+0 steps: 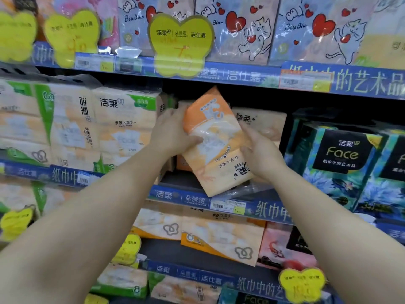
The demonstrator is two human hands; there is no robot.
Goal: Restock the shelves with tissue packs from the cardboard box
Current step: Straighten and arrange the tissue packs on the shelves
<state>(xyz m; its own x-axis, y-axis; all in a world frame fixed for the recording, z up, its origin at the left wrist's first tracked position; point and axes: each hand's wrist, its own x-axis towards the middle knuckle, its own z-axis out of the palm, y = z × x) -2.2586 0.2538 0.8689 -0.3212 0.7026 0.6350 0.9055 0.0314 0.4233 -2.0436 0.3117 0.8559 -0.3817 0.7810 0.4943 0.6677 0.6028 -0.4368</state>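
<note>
Step in hand: I judge that the person is placing one orange tissue pack [215, 141] into the gap on the middle shelf [219, 201].
Tissue pack: it is in the air in front of the gap, tilted, with its top corner leaning to the left and its print upside down. It is not yet resting on the shelf.
Left hand [175, 132]: it grasps the left edge of the pack, the thumb on the front and the fingers going behind.
Right hand [260, 154]: it holds the right lower side of the pack, the fingers curled around the edge.
Neighbours: the green-and-white packs [122, 126] stand to the left of the gap, the dark Face packs [341, 156] to the right, and a pale pack [263, 123] stands far behind.
Cardboard box: it is not in view.
How to do it well: I think the pack should first be turned upright, so the print reads correctly, and then pushed straight back beside the pale pack. Both hands should guide the lower edge over the blue shelf strip [192, 199].
Risk: the yellow price tag [180, 43] above hangs low and may be knocked.
</note>
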